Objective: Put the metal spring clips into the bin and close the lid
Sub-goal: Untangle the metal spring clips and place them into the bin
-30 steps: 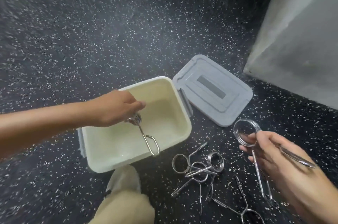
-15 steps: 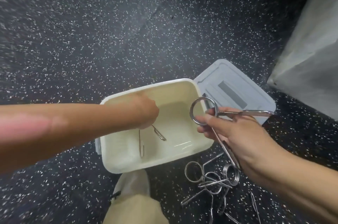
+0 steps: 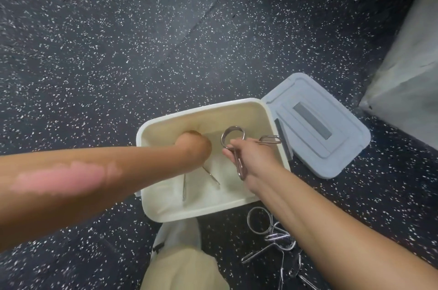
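A cream bin (image 3: 248,102) sits open on the dark speckled floor. Its grey lid (image 3: 331,147) lies flat on the floor at the bin's right side. My left hand (image 3: 194,149) reaches down inside the bin, closed on a metal spring clip (image 3: 184,185) whose two handles stick out below it near the bin's bottom. My right hand (image 3: 248,154) is over the bin's right half, gripping a second spring clip (image 3: 233,136) by its handles, coil ring upward. A pile of several more clips (image 3: 272,237) lies on the floor in front of the bin, partly hidden by my right forearm.
My knee in beige trousers (image 3: 184,263) is just in front of the bin. A grey concrete block or wall base (image 3: 407,71) rises at the right. Dark speckled rubber floor (image 3: 118,52) spreads all around.
My right hand carried its clip from beside the bin to above the bin's inside. My left hand went deeper into the bin with its clip. The camera shifted, so the bin sits more central.
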A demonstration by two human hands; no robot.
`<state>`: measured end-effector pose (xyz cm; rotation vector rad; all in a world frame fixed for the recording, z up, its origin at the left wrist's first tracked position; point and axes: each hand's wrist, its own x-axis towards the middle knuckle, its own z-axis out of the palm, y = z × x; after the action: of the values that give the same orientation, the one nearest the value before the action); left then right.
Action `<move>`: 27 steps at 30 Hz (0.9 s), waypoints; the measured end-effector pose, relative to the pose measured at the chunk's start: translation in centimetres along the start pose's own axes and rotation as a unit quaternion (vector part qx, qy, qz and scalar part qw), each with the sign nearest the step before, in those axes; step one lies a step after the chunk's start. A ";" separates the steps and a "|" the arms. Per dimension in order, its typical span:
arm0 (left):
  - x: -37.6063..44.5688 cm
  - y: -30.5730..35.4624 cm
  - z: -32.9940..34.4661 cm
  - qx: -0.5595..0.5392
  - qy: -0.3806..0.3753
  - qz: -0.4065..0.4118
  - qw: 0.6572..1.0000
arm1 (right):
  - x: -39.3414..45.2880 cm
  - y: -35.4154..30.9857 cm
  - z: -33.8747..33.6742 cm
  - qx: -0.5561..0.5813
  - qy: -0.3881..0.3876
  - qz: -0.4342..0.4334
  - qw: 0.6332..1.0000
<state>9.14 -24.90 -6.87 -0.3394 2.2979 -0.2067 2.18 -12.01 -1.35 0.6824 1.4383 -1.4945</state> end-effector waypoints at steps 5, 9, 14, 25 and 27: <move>-1.4 -0.5 -0.1 0.010 0.088 0.032 0.996 | 3.5 1.4 0.3 0.054 0.035 0.035 0.997; -3.1 -0.8 -0.7 -0.021 0.128 0.042 0.991 | 4.6 2.3 0.5 0.063 0.036 0.066 0.995; -6.3 -1.4 -1.0 -0.117 0.159 0.014 0.980 | 5.9 2.7 1.0 0.039 0.063 0.061 0.995; -9.5 -1.8 -1.7 -0.173 0.172 0.015 0.970 | 2.9 1.1 1.1 -0.106 0.023 0.099 0.989; -9.6 -1.8 -2.2 -0.184 0.175 0.017 0.967 | 2.2 0.9 1.0 -0.174 0.017 0.086 0.981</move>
<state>14.13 -23.59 1.72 -0.4805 2.6911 0.1984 2.26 -13.37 -3.50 0.5988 1.5735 -1.0672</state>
